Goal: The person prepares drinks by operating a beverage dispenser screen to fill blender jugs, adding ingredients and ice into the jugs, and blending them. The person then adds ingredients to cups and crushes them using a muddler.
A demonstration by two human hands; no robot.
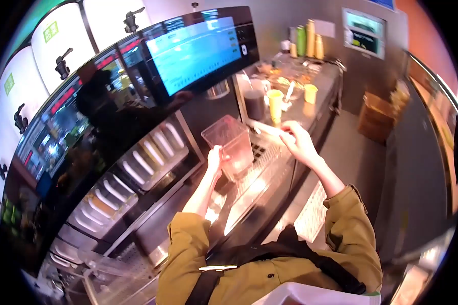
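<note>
My left hand [215, 159] is closed on the near side of a clear, square-sided plastic container [234, 147], tilted above the metal counter. Some reddish light or residue shows through its walls. My right hand [299, 143] is to the right, its fingers pinched at the end of a pale, stick-like utensil [264, 128] that reaches left towards the container's rim. The utensil's exact kind is unclear. Just beyond it stands a yellow cup [275, 105], beside a dark-filled pitcher [254, 103]. A slotted drain grate [258, 150] lies below.
A wide dark machine with a lit screen [196, 53] curves along the left, above trays with white handles [150, 157]. Farther back are another yellow cup [310, 93], tubs of food [290, 79] and tall bottles [310, 39]. A cardboard box [376, 118] stands on the floor.
</note>
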